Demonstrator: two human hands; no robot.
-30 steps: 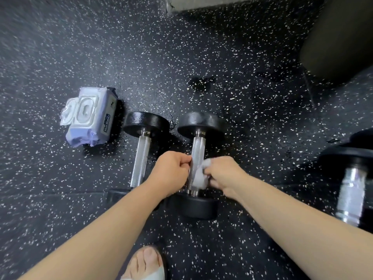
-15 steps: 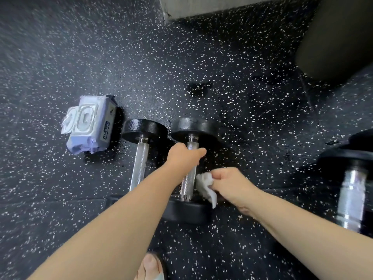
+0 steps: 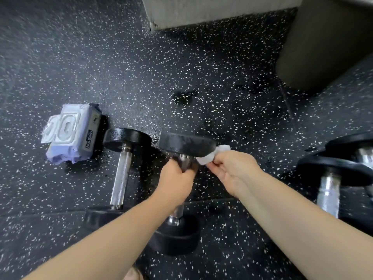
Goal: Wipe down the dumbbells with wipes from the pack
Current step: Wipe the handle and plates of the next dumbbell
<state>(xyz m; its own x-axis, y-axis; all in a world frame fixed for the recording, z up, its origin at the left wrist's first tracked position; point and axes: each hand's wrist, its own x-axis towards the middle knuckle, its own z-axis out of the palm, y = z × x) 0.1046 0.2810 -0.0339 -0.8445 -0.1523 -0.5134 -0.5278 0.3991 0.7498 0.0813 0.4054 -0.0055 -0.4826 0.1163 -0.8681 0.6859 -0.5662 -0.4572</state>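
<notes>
Head view, looking down at a speckled rubber floor (image 3: 181, 57) on which three dumbbells lie side by side. The middle dumbbell (image 3: 175, 216) is the one in work: its long axis runs away from the person, near head (image 3: 177, 237) close to the body and far head (image 3: 186, 144) beyond both hands. The left hand (image 3: 177, 178) is curled round the upper part of the handle, just below the far head, and hides most of the bar. The right hand (image 3: 232, 170) pinches a crumpled white wipe (image 3: 214, 154) between thumb and fingers and holds it against the lower right edge of the far head. Whether that head is lifted clear of the floor cannot be told. The relation that governs the next stroke is this: the far head lies ahead of the hands, the wipe touches only its right side, and the right hand is the nearer to that rim, while the left hand holds the axis and could probably roll the bar to bring unwiped rim round. The left dumbbell (image 3: 121, 172) lies parallel, just beside, untouched; the right dumbbell (image 3: 331, 184) is well apart. The pack (image 3: 72, 134) rests on the floor to the left, its lid flap open.
</notes>
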